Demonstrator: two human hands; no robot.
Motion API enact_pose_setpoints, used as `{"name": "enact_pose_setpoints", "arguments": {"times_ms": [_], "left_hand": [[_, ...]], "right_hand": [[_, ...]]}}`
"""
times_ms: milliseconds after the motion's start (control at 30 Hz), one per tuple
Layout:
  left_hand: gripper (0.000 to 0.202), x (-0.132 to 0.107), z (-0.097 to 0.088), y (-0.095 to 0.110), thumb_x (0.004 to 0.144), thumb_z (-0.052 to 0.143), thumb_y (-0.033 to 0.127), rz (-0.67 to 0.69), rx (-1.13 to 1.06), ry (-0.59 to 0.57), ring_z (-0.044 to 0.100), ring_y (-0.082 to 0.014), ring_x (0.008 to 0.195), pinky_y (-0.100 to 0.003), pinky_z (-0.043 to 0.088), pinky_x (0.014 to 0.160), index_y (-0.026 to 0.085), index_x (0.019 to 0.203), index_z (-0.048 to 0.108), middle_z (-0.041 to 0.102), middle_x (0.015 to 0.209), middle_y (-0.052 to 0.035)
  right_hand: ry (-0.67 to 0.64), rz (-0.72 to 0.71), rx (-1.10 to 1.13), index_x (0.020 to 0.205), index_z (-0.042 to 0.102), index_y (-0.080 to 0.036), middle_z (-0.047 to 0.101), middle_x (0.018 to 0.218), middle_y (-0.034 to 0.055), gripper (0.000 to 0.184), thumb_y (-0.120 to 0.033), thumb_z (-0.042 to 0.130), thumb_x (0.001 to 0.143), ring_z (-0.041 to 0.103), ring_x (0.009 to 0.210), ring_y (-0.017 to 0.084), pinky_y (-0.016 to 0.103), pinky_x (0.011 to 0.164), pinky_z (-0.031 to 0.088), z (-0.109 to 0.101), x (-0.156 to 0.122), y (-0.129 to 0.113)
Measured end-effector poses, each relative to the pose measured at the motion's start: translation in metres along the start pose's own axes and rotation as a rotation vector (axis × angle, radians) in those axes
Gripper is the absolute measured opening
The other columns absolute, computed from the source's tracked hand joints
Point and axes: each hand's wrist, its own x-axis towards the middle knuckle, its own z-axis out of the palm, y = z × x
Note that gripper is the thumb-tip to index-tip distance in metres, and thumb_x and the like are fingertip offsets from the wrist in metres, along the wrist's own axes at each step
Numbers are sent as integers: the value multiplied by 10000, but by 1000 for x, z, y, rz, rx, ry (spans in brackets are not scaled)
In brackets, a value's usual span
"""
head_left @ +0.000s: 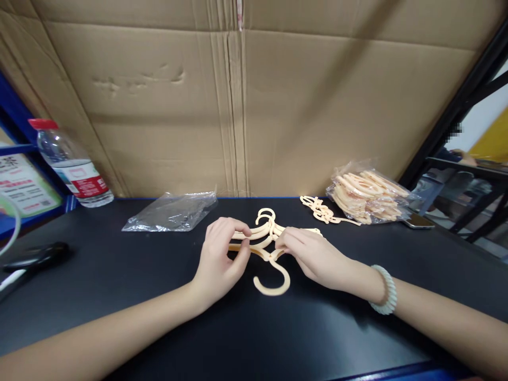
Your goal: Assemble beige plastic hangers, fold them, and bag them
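Left fingers (pixel 238 226) and right fingers (pixel 289 239) grasp the near hanger (pixel 271 257); it looks light, stiff and smooth, best held either side of its hook (pixel 273 291).

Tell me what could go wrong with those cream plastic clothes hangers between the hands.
The cream plastic clothes hangers lie with hooks facing opposite ways, so they might snag on each other.
The left hand and right hand are close around them, so skin might get pinched.
A thin clear plastic bag lies just beyond the left hand and might slide if brushed.
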Motion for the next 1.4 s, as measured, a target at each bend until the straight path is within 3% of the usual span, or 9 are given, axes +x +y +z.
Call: {"name": "enact_pose_setpoints", "arguments": {"times_ms": [100, 200, 300, 467, 833, 967, 1133, 1233, 1400], "left_hand": [[134, 0, 0, 2, 844, 495, 87, 97, 8, -19, 576, -192, 801, -350, 418, 800, 218, 866, 511, 612, 827, -16], [148, -1, 1, 2, 843, 477, 69, 116, 10, -66, 583, -178, 800, -346, 425, 808, 212, 874, 500, 606, 824, -6], [141, -2, 4, 1, 830, 480, 83, 70, 13, -220, 588, -169, 783, -318, 448, 745, 205, 899, 500, 612, 839, -6], [100, -3, 10, 0, 798, 517, 113, 90, 146, -481, 602, -201, 793, -323, 461, 691, 197, 850, 530, 639, 843, -19], [196, -6, 13, -10, 861, 486, 58, 177, 343, -342, 601, -226, 893, -371, 477, 774, 204, 833, 613, 679, 895, -22], [173, -6, 13, -10, 863, 497, 102, 158, 363, -399, 611, -235, 926, -385, 502, 800, 186, 898, 644, 688, 935, -44], [321, -5, 13, -11, 917, 500, 282, 75, 389, -532, 510, -307, 1234, -493, 448, 988, 172, 1200, 605, 604, 1299, -115], [395, -5, 12, -14, 942, 459, 336, 22, 371, -619, 451, -314, 1312, -518, 388, 1061, 175, 1288, 561, 520, 1407, -139], [422, -5, 10, -13, 949, 442, 350, -6, 366, -659, 420, -306, 1340, -509, 348, 1098, 172, 1317, 545, 495, 1430, -144]], "right_hand": [[59, 53, 17, 1023, 467, -185, 575, 897, 65, 198, -56, 351, 925, 520, 735, 187, 304, 667, 418, -1, 0, -4], [24, 120, -56, 1023, 466, -168, 550, 832, 58, 211, -46, 346, 899, 490, 697, 195, 311, 645, 403, 1, -1, -4], [-55, 190, -207, 1085, 506, -147, 544, 839, 67, 253, -47, 372, 896, 486, 737, 211, 329, 672, 404, 5, -3, 0], [-55, 247, -299, 957, 592, -127, 555, 859, 90, 240, -33, 378, 902, 476, 822, 233, 352, 743, 427, 7, -3, 10], [-17, 186, -213, 1064, 574, -151, 574, 1050, 99, 206, -78, 474, 899, 495, 981, 250, 390, 848, 448, 6, -2, -1], [-13, 215, -273, 1000, 598, -158, 584, 974, 86, 190, -62, 489, 878, 504, 920, 236, 369, 803, 453, 9, -4, 14], [55, 231, -336, 968, 617, -160, 608, 954, 90, 217, -35, 462, 881, 514, 932, 241, 365, 817, 449, 12, -5, 42], [73, 274, -381, 937, 618, -156, 617, 938, 89, 188, -51, 470, 891, 529, 917, 249, 372, 821, 440, 12, -6, 54], [54, 301, -382, 941, 600, -148, 625, 896, 71, 156, -70, 470, 905, 586, 814, 210, 311, 711, 452, 9, -6, 48]]}}
